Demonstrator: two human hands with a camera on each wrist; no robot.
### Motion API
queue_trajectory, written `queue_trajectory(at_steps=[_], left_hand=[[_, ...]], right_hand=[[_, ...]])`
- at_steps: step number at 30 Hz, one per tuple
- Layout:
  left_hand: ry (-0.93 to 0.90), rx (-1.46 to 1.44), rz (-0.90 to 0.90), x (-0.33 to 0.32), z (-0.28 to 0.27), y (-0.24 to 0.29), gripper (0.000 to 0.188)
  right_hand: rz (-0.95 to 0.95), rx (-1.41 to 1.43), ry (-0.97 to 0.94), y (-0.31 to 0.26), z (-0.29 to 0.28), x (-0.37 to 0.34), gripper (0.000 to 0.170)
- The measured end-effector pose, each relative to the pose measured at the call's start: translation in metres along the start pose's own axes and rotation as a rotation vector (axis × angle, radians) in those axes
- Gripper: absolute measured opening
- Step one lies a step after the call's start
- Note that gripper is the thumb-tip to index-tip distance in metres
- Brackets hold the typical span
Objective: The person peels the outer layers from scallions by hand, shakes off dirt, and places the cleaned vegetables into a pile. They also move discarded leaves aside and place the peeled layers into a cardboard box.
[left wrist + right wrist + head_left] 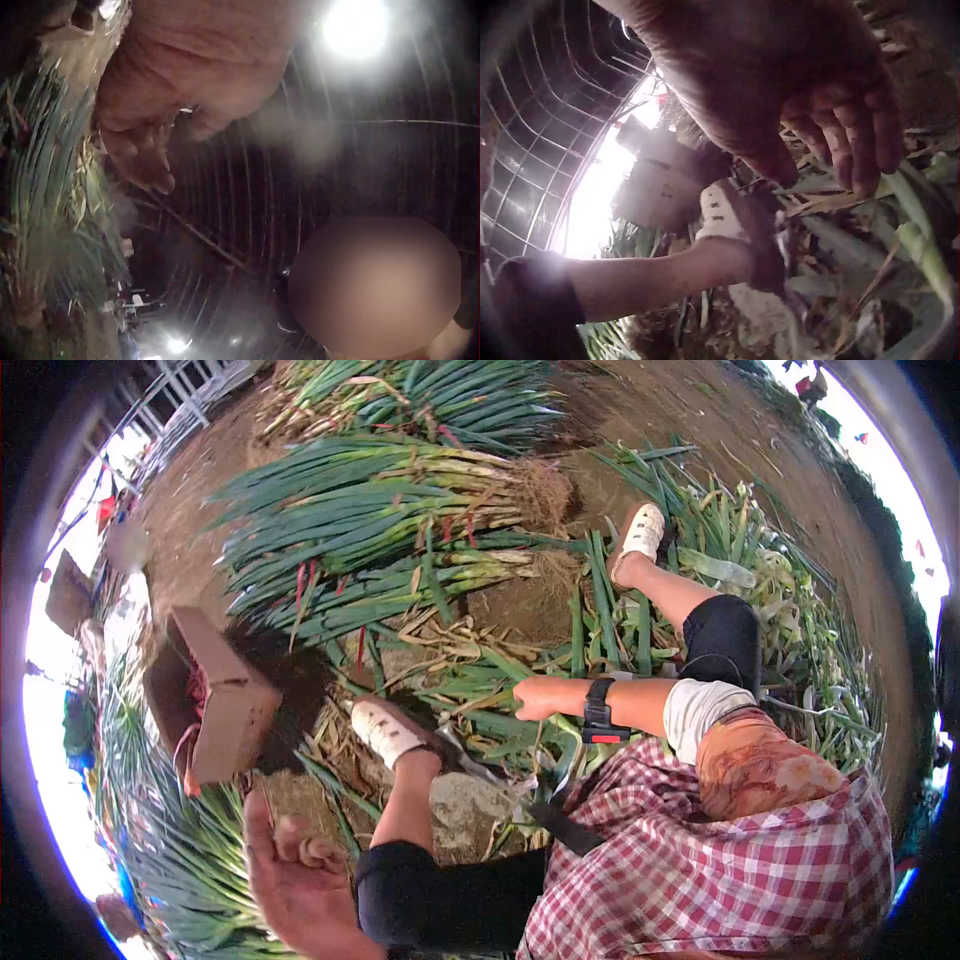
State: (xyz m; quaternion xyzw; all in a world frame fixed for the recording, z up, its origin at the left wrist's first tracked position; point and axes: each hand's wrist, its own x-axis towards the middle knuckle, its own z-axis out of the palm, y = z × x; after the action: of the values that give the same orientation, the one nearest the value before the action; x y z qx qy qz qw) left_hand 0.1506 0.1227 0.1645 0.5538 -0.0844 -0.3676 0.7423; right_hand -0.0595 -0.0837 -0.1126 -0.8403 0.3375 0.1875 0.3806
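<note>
1. Nearest, at lower left: left hand (pixel 303 885), creased skin, palm partly turned up, fingers loosely bent and slightly spread, holding nothing.
2. Beside and behind it, at far left: heap of green onions (pixel 190 850), long, tubular, blue-green leaves fanned out over the ground.
3. Just above that hand in the head view: cardboard box (pixel 238 728), plain brown, flaps raised, something reddish inside; small dark marks on one side, too small to read.
4. Farther off, left of centre: onion bundles (pixel 370 500), laid side by side on bare soil, smooth green tops to the left, pale shanks and wiry, tangled roots (pixel 547 490) to the right; cinched with thin red ties (pixel 470 528).
5. Below these: white shoe (pixel 385 732), slotted upper, smooth finish, next to flat, papery, torn leaves (pixel 430 682) and a rough grey stone (pixel 465 802).
6. Near centre: right hand (pixel 540 698), low over the leaf litter, fingers drooping in a soft curve, thumb apart, nothing visible between them in the right wrist view; pale green stalk (pixel 922 259) just beside.
7. Behind that hand: black wristband (pixel 597 705) with a red patch, too small to read.
8. Toward the right: second white shoe (pixel 640 532), red-and-white checked cloth (pixel 700 860), orange patterned sleeve (pixel 770 760) with a white cuff, and a loose mound of stripped leaves (pixel 775 575), limp and yellow-green.
</note>
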Motion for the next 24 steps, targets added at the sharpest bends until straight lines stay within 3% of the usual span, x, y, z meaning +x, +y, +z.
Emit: queue_trajectory(at_steps=[3, 5, 7, 11, 12, 14, 15, 17, 19, 23, 24], left_hand=[[0.038, 0.053, -0.119, 0.024, 0.041, -0.039, 0.039], [0.221, 0.152, -0.246, 0.042, 0.057, -0.069, 0.038], [0.172, 0.264, -0.356, 0.045, 0.057, -0.089, 0.037], [0.067, 0.321, -0.481, 0.075, 0.089, -0.109, 0.034], [0.043, 0.325, -0.500, 0.089, 0.102, -0.117, 0.033], [-0.009, 0.319, -0.526, 0.118, 0.133, -0.141, 0.031], [-0.027, 0.313, -0.545, 0.132, 0.146, -0.152, 0.030], [-0.066, 0.294, -0.557, 0.153, 0.166, -0.168, 0.028], [-0.088, 0.291, -0.568, 0.167, 0.174, -0.176, 0.027], [-0.105, 0.280, -0.561, 0.162, 0.165, -0.160, 0.024], [-0.103, 0.273, -0.556, 0.151, 0.153, -0.150, 0.023]], right_hand=[[0.130, 0.009, 0.008, 0.040, -0.009, 0.024, 0.022], [0.164, -0.038, 0.102, 0.061, -0.023, 0.044, 0.020], [0.209, -0.040, 0.152, 0.078, -0.046, 0.066, 0.021], [0.162, -0.138, 0.552, 0.122, -0.074, 0.120, 0.025], [0.172, -0.124, 0.552, 0.131, -0.080, 0.134, 0.025], [0.096, -0.283, 0.806, 0.147, -0.086, 0.159, 0.027], [0.103, -0.274, 0.797, 0.153, -0.090, 0.166, 0.027], [0.111, -0.339, 0.592, 0.159, -0.096, 0.177, 0.043], [0.102, -0.424, 0.605, 0.160, -0.089, 0.184, 0.042], [0.153, 0.034, 0.507, 0.135, -0.083, 0.162, 0.038], [0.106, 0.042, 0.536, 0.131, -0.076, 0.153, 0.030]])
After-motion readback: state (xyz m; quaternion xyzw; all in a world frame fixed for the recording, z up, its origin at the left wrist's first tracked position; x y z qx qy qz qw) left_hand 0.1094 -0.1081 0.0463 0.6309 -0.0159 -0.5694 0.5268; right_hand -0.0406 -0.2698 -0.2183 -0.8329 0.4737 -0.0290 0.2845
